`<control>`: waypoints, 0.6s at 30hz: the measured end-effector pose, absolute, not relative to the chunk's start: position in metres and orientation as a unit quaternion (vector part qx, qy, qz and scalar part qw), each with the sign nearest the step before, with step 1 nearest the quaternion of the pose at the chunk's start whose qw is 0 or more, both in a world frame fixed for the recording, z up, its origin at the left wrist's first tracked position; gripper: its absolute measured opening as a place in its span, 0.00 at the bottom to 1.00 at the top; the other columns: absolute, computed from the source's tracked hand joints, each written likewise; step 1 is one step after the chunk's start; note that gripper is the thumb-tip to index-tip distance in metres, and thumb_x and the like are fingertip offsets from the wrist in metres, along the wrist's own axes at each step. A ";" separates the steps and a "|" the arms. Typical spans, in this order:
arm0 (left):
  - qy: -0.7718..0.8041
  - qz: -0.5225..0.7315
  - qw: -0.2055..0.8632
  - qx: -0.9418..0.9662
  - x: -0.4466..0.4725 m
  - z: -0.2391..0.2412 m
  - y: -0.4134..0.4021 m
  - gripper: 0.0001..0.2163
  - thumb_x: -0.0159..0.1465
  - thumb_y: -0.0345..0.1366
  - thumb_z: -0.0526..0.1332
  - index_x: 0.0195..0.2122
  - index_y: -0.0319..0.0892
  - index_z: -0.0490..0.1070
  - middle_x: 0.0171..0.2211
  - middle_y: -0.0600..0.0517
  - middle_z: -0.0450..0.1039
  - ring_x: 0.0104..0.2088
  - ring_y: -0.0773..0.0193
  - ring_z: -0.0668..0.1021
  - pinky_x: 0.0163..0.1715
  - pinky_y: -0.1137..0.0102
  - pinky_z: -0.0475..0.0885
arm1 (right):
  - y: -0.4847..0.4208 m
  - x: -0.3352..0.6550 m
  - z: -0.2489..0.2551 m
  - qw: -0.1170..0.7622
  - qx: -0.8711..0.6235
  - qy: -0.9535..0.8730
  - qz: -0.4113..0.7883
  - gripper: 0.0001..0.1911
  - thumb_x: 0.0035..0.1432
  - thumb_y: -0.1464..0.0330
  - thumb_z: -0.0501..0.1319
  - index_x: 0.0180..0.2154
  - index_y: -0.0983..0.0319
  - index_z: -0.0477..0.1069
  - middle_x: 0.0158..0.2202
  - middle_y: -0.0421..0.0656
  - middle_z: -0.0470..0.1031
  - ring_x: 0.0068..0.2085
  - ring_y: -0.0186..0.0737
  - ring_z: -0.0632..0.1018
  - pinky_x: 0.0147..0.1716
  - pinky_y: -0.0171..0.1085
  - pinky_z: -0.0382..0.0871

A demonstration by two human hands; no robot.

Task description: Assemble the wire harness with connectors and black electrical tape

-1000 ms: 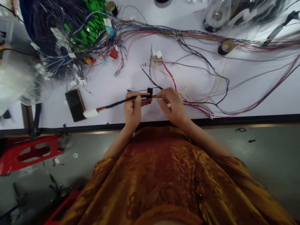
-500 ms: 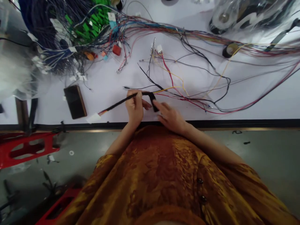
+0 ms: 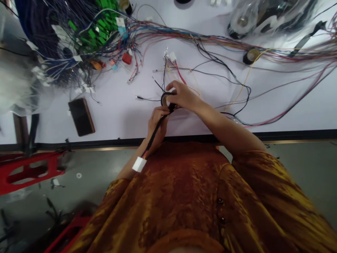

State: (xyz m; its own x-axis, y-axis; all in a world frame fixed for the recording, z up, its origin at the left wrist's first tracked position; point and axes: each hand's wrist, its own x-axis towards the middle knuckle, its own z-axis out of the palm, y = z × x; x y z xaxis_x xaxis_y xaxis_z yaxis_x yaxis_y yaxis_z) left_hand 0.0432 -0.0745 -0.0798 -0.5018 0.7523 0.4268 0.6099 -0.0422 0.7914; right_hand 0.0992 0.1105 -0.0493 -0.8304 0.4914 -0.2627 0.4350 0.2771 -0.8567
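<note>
1. Gripping the wire bundle [image 3: 156, 133], your left hand [image 3: 158, 121] is closed around its black-wrapped stretch, at the near table edge.
2. Your right hand [image 3: 185, 98] is clamped on a tape roll [image 3: 165, 99], held tight against the bundle and touching the left fingertips.
3. Wrapped part: from the white plug [image 3: 139, 164], which hangs in front of your chest, up to the grip, the bundle looks fully covered in black.
4. Unwrapped part: beyond the roll, loose wires [image 3: 249, 93] in red, yellow and black fan out bare across the white table [image 3: 118, 116]. On this showing, a good length seems left to cover.
5. Surroundings: a phone [image 3: 81, 116] lies to the left, and a second tape roll [image 3: 251, 55] sits well apart on the right.
</note>
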 end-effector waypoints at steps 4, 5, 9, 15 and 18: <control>0.683 0.613 0.119 0.380 0.037 -0.081 -0.068 0.08 0.72 0.43 0.59 0.41 0.44 0.70 0.43 0.48 0.78 0.36 0.65 0.82 0.32 0.68 0.78 | 0.089 0.135 -0.055 0.116 -0.315 -0.777 0.532 0.24 0.66 0.63 0.57 0.62 0.57 0.61 0.40 0.44 0.75 0.37 0.42 0.78 0.36 0.42 0.76; 0.675 0.639 0.146 0.339 0.036 -0.080 -0.066 0.09 0.72 0.44 0.58 0.41 0.45 0.68 0.43 0.49 0.79 0.31 0.68 0.81 0.27 0.71 0.76 | 0.078 0.150 -0.057 0.127 -0.301 -0.793 0.515 0.26 0.67 0.64 0.56 0.65 0.56 0.59 0.45 0.46 0.75 0.41 0.44 0.79 0.39 0.44 0.77; 0.655 0.680 0.239 0.229 0.035 -0.073 -0.056 0.13 0.70 0.50 0.59 0.42 0.45 0.64 0.38 0.52 0.81 0.22 0.72 0.79 0.20 0.77 0.72 | 0.038 0.195 -0.068 0.084 -0.171 -0.877 0.441 0.27 0.64 0.71 0.53 0.65 0.61 0.61 0.59 0.54 0.70 0.55 0.50 0.76 0.52 0.49 0.76; 0.650 0.658 0.229 0.304 0.044 -0.069 -0.058 0.11 0.66 0.42 0.67 0.45 0.45 0.72 0.39 0.51 0.80 0.37 0.65 0.84 0.40 0.68 0.81 | 0.071 0.171 -0.046 0.127 -0.191 -0.878 0.421 0.14 0.70 0.65 0.51 0.48 0.59 0.73 0.50 0.51 0.75 0.52 0.46 0.76 0.52 0.46 0.72; 0.670 0.597 0.149 0.415 0.052 -0.074 -0.063 0.05 0.70 0.38 0.63 0.42 0.44 0.76 0.42 0.49 0.80 0.44 0.63 0.82 0.47 0.64 0.79 | 0.102 0.137 -0.034 0.052 -0.220 -0.893 0.390 0.13 0.68 0.62 0.56 0.46 0.62 0.73 0.43 0.51 0.77 0.49 0.51 0.76 0.51 0.49 0.71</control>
